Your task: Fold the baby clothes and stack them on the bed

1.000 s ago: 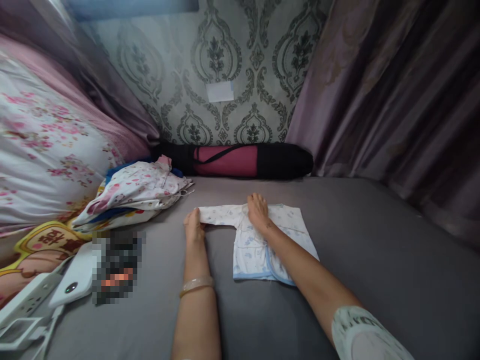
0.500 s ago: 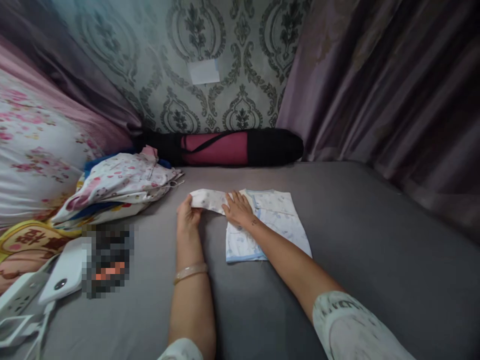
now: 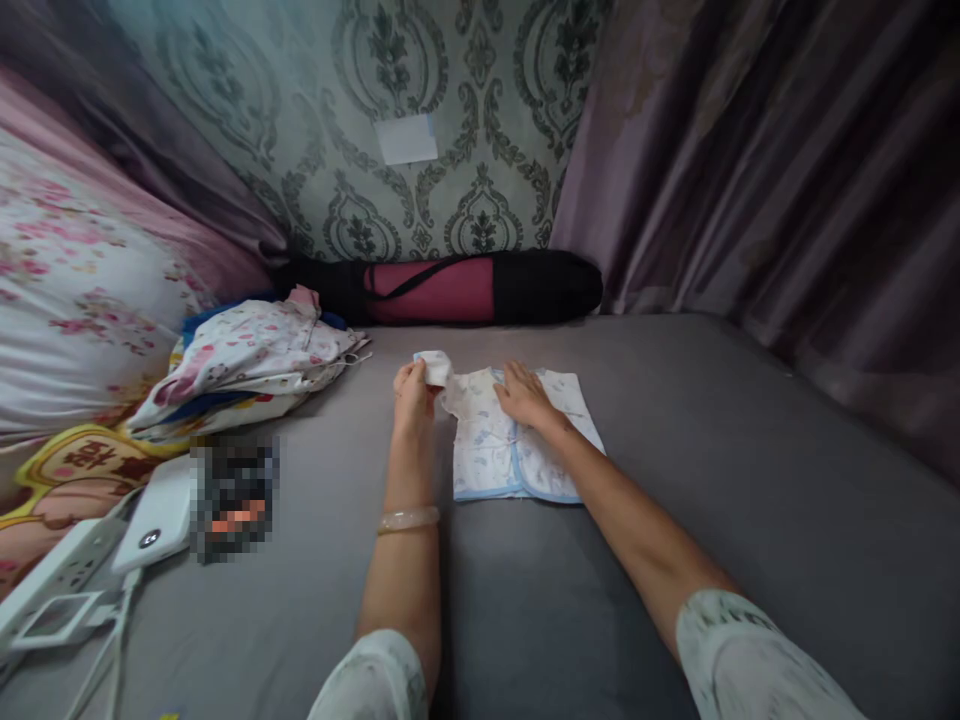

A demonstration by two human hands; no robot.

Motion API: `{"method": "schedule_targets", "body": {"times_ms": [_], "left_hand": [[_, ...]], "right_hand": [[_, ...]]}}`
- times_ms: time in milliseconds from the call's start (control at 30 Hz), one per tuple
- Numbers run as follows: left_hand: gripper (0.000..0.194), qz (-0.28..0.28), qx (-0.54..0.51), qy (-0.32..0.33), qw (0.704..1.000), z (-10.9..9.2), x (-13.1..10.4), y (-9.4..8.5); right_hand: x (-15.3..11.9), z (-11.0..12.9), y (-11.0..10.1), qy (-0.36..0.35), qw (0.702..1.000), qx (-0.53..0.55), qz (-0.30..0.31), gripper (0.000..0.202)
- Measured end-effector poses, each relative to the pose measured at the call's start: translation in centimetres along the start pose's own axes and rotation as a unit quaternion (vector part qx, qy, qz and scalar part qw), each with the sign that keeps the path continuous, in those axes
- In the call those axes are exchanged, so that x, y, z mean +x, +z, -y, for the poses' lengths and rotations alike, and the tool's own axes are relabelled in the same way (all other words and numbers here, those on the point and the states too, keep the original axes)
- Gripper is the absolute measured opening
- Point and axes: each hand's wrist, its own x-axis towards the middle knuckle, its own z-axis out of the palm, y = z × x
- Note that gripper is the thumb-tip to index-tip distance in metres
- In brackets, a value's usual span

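Note:
A small white baby shirt (image 3: 484,450) with blue trim and a faint print lies flat on the grey sheet (image 3: 525,590). My left hand (image 3: 414,395) pinches the end of its left sleeve and holds it raised, bent up off the bed. My right hand (image 3: 526,397) rests on the upper part of the shirt near the neckline, fingers stretched out and lying flat. The shirt's right sleeve is not visible.
A heap of printed clothes (image 3: 255,360) lies to the left beside a floral pillow (image 3: 67,290). Nearer are a white power bank (image 3: 157,515), a power strip (image 3: 67,570) with cables, and a blurred-out item. A black and red long bag (image 3: 442,292) lies along the wall.
My left hand has moved right and slightly up, folding the sleeve inward toward the shirt. My right hand has slid right from the sleeve's base to the neckline, uncovering the shirt's left front.

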Motion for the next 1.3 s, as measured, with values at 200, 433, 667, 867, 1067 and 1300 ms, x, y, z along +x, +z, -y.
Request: {"method": "schedule_targets", "body": {"times_ms": [200,433,667,867,1067,1300], "left_hand": [[0.022,0.019,-0.006,-0.033,0.999,0.7,-0.7,2.1],[0.024,0.08,0.069,-0.014,0.994,3.4,-2.7,4.6],[0.039,0.237,0.058,-0.002,0.97,3.3,-3.6,4.2],[0.017,0.09,0.205,0.087,0.971,2.7,-0.8,0.9],[0.039,0.186,0.388,0.139,0.892,4.9,-0.8,0.8],[0.049,0.257,0.604,0.166,0.736,6.4,-2.2,1.0]], "right_hand": [[-2.3,-2.9,0.7,0.031,0.999,-0.008,0.028,0.061],[-1.0,-2.4,-0.3,0.124,0.913,0.369,-0.117,0.048],[-0.6,-2.5,-1.3,0.241,0.681,0.691,0.017,0.064],[-0.9,-2.8,-1.5,0.241,0.689,0.684,-0.014,0.011],[-0.4,-3.7,-0.4,0.194,0.788,0.573,-0.114,0.016],[-0.3,-5.2,-0.1,0.151,0.935,0.279,-0.155,0.025]]}}
